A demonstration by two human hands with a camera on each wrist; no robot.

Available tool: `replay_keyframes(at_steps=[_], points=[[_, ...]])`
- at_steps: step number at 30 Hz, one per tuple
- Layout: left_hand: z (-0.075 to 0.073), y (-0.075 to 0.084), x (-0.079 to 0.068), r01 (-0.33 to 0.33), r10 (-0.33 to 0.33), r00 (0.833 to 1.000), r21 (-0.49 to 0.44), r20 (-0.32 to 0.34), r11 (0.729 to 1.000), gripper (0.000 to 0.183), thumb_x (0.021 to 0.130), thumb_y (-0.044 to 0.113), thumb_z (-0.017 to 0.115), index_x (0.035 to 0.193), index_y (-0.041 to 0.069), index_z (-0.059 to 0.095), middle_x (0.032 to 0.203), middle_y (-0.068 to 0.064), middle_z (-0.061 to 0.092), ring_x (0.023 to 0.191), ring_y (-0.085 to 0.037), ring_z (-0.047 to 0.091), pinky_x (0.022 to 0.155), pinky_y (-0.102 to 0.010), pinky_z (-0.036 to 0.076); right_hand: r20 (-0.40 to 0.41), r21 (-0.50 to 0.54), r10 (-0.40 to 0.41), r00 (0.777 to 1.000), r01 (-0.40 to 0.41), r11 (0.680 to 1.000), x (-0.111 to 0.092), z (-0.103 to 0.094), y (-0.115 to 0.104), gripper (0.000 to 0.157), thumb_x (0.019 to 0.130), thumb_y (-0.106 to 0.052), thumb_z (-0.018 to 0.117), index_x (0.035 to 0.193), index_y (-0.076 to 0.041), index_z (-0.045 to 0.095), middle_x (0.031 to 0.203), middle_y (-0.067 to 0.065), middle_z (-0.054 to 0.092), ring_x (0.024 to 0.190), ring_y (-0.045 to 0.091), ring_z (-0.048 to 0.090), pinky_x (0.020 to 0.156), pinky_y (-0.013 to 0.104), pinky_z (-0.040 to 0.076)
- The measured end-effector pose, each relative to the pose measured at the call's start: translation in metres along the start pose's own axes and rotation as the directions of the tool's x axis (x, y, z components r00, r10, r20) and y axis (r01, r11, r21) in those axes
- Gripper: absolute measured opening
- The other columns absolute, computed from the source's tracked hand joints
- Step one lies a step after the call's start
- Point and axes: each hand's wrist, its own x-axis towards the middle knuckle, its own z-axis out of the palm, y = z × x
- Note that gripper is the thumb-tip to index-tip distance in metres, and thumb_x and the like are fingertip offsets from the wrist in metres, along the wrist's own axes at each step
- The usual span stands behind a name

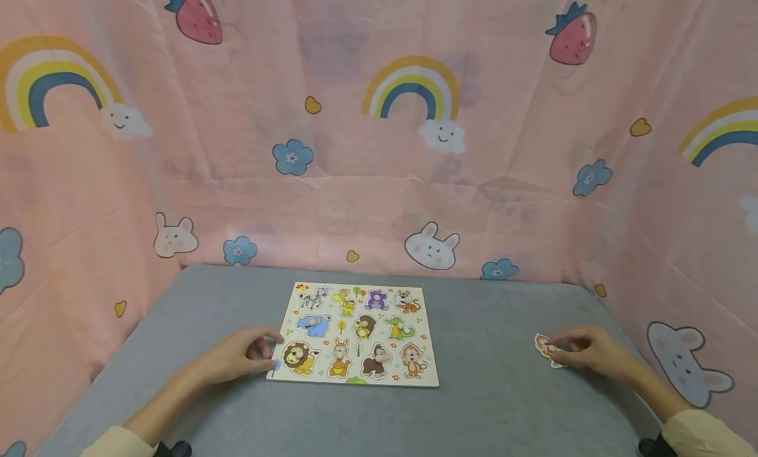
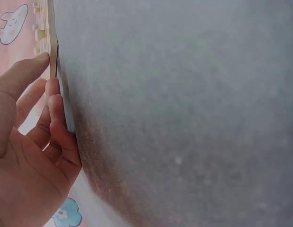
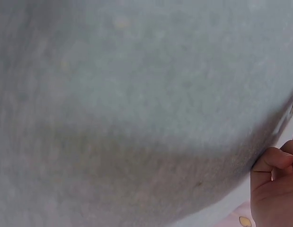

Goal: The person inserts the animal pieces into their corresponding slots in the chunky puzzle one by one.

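A white wooden puzzle board (image 1: 349, 352) printed with animals lies flat. At its left edge my left hand (image 1: 239, 355) rests with the thumb and index finger spread apart, their tips touching the edge. Up close in the left wrist view, the thumb (image 2: 30, 68) meets the board's edge (image 2: 53, 38) while the other fingers bend loosely against the table. Far to the right, my right hand (image 1: 598, 355) pinches a small monkey-shaped puzzle piece (image 1: 541, 344) between thumb and index finger, low over the table. The right wrist view catches only part of this hand (image 3: 276, 189).
Grey cloth covers the table (image 1: 485, 391), with a wide stretch of it between the board and my right hand. A pink patterned curtain (image 1: 379, 194) closes off the back and sides. Small knobs (image 2: 39, 34) stand up from the board.
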Motion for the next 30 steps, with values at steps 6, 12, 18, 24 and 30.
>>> replay_keyframes(at_steps=[6,12,18,24,30], points=[[0.000,0.000,0.000,-0.005,0.005,1.000,0.002,-0.001,1.000,0.036,0.091,0.012,0.077,0.122,0.001,0.061,0.086,0.000,0.056,0.069,-0.010,0.052,0.062,-0.026,0.044,-0.023,-0.005,0.003,1.000,-0.003,1.000,-0.001,0.003,0.001,0.014,0.091,-0.001,0.075,0.104,0.004,0.074,0.065,-0.003,0.044,0.055,0.009,0.039,0.046,0.029,0.035],[0.001,0.000,0.000,0.000,0.000,1.000,0.010,-0.003,1.000,0.036,0.091,0.012,0.077,0.122,0.001,0.061,0.086,0.000,0.057,0.069,-0.010,0.052,0.063,-0.026,0.044,-0.050,-0.042,-0.013,0.999,0.011,0.999,-0.001,0.006,-0.001,0.011,0.090,-0.002,0.076,0.100,0.002,0.075,0.069,-0.009,0.047,0.058,0.005,0.041,0.047,0.028,0.035],[0.001,0.001,0.001,0.004,-0.004,1.000,0.017,-0.004,1.000,0.036,0.091,0.013,0.077,0.122,0.002,0.062,0.086,0.000,0.057,0.069,-0.010,0.052,0.063,-0.026,0.043,-0.054,-0.050,-0.006,0.999,0.003,0.999,0.000,0.007,-0.005,0.008,0.089,-0.003,0.077,0.096,0.001,0.075,0.068,-0.010,0.049,0.058,0.002,0.041,0.047,0.027,0.036],[0.001,0.000,0.001,-0.006,0.006,1.000,0.023,-0.003,1.000,0.036,0.091,0.013,0.077,0.121,0.001,0.062,0.086,0.000,0.057,0.069,-0.010,0.052,0.062,-0.026,0.044,-0.053,-0.083,0.040,0.998,-0.044,0.996,0.003,0.004,-0.009,0.009,0.090,-0.008,0.078,0.096,-0.002,0.075,0.070,-0.008,0.050,0.061,0.003,0.043,0.049,0.027,0.037],[0.000,-0.002,0.002,-0.004,0.004,1.000,0.027,0.000,1.000,0.036,0.091,0.013,0.077,0.122,0.001,0.061,0.086,0.000,0.057,0.068,-0.010,0.052,0.062,-0.026,0.043,-0.124,-0.116,0.085,0.989,-0.099,0.988,0.009,0.006,-0.018,0.009,0.090,-0.013,0.079,0.096,-0.005,0.077,0.070,-0.006,0.049,0.061,0.005,0.042,0.052,0.027,0.037]])
